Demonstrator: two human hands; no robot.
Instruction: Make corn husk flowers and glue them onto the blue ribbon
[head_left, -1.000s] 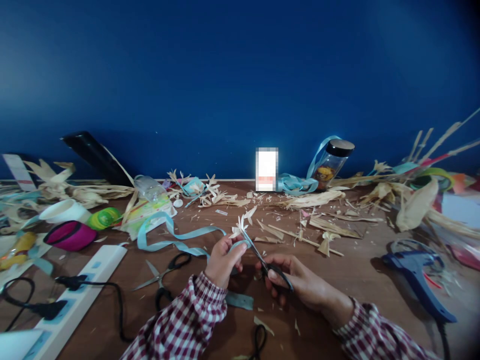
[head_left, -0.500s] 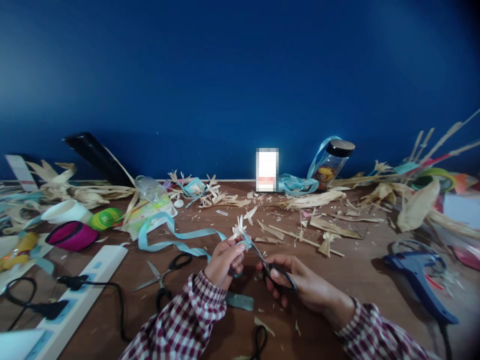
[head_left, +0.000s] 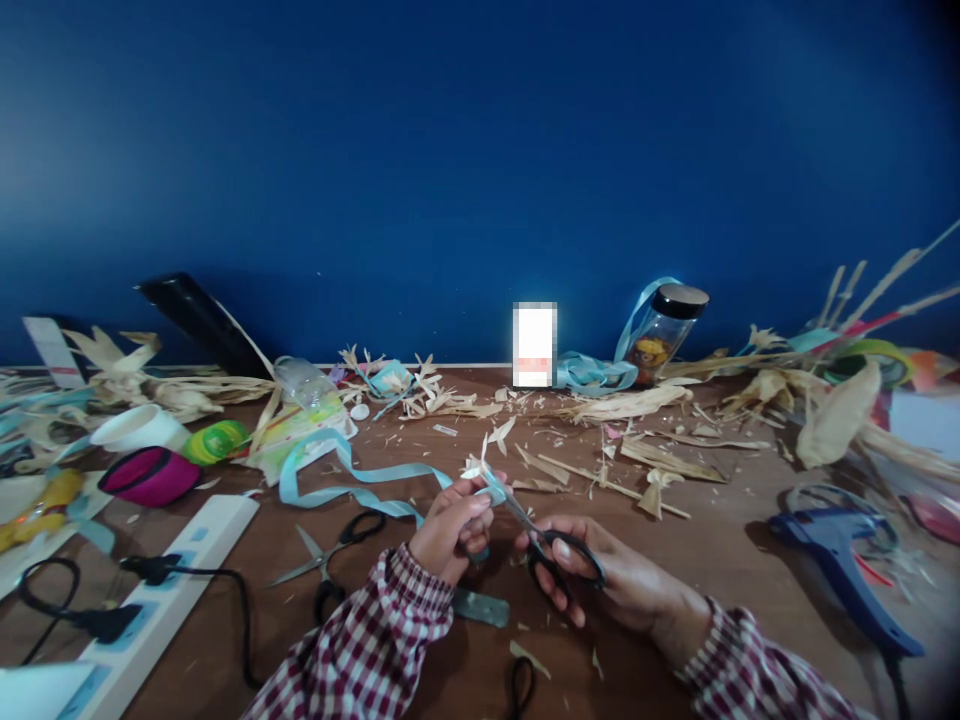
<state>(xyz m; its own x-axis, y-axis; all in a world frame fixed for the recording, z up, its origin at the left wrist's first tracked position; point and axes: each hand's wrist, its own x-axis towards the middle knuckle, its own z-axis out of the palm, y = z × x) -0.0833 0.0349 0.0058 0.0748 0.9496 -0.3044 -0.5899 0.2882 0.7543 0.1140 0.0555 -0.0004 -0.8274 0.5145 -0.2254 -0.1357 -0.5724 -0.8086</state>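
My left hand (head_left: pixel 456 525) pinches a small flower of pale dried husk (head_left: pixel 474 466) together with a light-blue ribbon (head_left: pixel 493 492). The ribbon's long loose length lies in a loop to the left on the table. In my right hand (head_left: pixel 600 570) are black-handled scissors (head_left: pixel 529 522), fingers through the loops and the handles spread. The blades reach up and left to the ribbon beside my left fingertips; whether they touch it is unclear. A second pair of scissors (head_left: pixel 322 562) lies open on the table left of my left hand.
A blue glue gun (head_left: pixel 840 560) lies at right, a white power strip (head_left: pixel 187 560) with plugs at left. Husk scraps (head_left: pixel 667 455) litter the brown table. Behind are a tilted jar (head_left: pixel 664 335) and a blue wall (head_left: pixel 480 180). A grey-green strip (head_left: pixel 482 607) lies below my left hand.
The scissor handles in my right hand have spread wider apart, with the lower fingers moving down. The husk flower has tilted slightly in my left fingers. The whole view has shifted a little.
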